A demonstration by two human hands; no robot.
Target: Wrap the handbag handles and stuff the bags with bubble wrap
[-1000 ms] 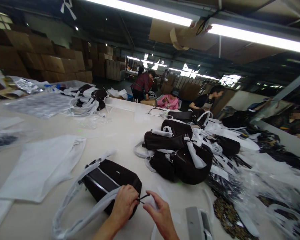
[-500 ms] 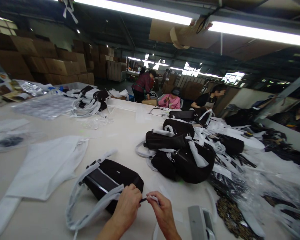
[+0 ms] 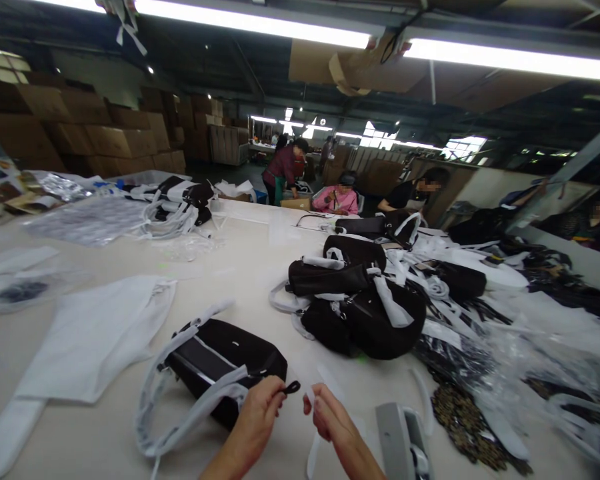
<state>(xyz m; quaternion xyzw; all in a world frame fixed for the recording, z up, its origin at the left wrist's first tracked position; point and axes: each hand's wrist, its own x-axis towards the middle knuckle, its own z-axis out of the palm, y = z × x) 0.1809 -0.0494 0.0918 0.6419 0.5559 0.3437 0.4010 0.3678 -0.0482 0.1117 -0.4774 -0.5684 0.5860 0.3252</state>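
A black bag (image 3: 245, 347) lies on the table before me, its long strap (image 3: 147, 417) wrapped in white padding. My left hand (image 3: 260, 410) is closed at the bag's near right end, pinching a thin black cord whose loop (image 3: 293, 387) sticks out past the fingertips. Just right of the loop, apart from it, my right hand (image 3: 330, 417) is closed with a small white strip (image 3: 310, 395) between thumb and fingers. Below that hand, another white strip (image 3: 312, 457) lies on the table. A grey tape dispenser (image 3: 403, 437) stands to the right.
Several black bags (image 3: 390, 323) with white wrapping are piled ahead to the right. Plastic bags (image 3: 460, 363) and a heap of brownish chain-like pieces (image 3: 463, 420) lie beyond the dispenser. A white cloth bag (image 3: 100, 340) rests at left. Co-workers (image 3: 337, 198) are across the table.
My right hand has drawn away from the black cord to the right, with a white strip in its fingers. The cord's looped end now shows at my left hand.
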